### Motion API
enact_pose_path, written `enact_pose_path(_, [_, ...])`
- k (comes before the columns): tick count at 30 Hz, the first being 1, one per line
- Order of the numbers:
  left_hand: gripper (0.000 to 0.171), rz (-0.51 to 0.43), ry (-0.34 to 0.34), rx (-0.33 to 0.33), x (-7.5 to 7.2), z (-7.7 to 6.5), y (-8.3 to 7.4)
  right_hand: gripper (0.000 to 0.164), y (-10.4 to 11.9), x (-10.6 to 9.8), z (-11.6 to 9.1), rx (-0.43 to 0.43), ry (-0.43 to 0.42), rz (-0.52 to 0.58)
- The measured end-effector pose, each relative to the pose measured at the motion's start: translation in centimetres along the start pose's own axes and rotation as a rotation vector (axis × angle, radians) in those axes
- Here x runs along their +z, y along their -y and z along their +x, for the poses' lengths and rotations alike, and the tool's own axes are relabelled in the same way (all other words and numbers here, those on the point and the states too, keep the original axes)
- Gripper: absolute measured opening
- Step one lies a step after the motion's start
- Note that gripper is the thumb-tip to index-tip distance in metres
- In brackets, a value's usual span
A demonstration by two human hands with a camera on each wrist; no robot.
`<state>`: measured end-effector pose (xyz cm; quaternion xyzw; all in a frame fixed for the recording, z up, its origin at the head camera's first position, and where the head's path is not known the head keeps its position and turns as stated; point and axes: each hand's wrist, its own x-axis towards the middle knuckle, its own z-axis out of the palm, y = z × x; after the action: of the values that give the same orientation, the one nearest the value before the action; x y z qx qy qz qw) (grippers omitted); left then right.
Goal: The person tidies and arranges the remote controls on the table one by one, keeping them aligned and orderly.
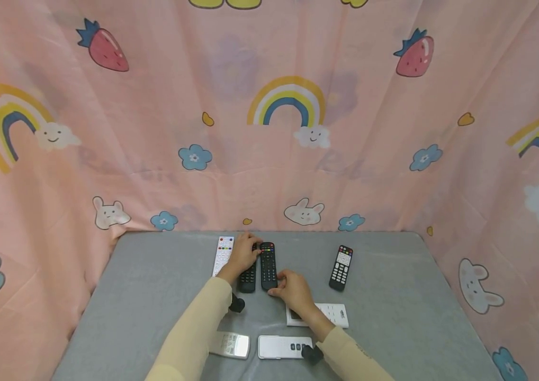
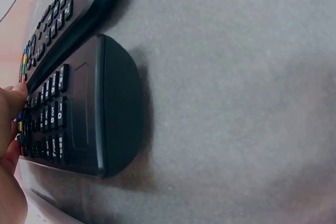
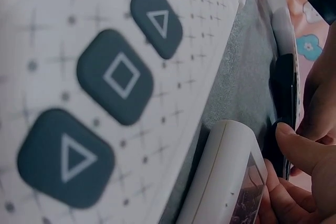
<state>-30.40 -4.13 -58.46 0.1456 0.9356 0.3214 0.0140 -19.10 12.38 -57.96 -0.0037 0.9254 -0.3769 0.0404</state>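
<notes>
Two black remote controls lie side by side near the back of the grey table. My left hand (image 1: 243, 255) reaches over the left black remote (image 1: 248, 279) and grips its far end, the thumb between the two remotes. At the near end of the right black remote (image 1: 268, 266), my right hand (image 1: 295, 291) pinches the corner, thumb at the bottom and fingers along the right side. In the left wrist view, the left black remote (image 2: 84, 108) shows its keypad and rounded end. A white remote (image 1: 223, 256) with colored buttons lies partly behind my left hand.
A black remote with white keys (image 1: 341, 267) lies to the right. Under my right forearm sits a white remote (image 1: 333, 313). Closer in are a silver-grey remote (image 1: 231, 345) and a patterned white remote (image 1: 276, 347). A pink printed curtain (image 1: 269, 185) hangs behind the table (image 1: 384, 338).
</notes>
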Motion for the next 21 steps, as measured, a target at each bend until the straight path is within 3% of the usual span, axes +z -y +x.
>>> enact_pose_path(13, [0.03, 0.02, 0.012, -0.024, -1.0, -0.3, -0.3, 0.051, 0.5, -0.2, -0.3, -0.022, 0.03, -0.006])
enact_pose_path(18, [0.029, -0.014, 0.001, 0.028, -1.9, -0.6, -0.9, 0.051, 0.7, -1.2, -0.8, -0.039, 0.012, -0.003])
enact_pose_path(21, [0.028, -0.047, -0.008, 0.079, -2.5, -1.5, -1.2, 0.048, 0.9, -1.8, -1.4, -0.094, -0.02, -0.001])
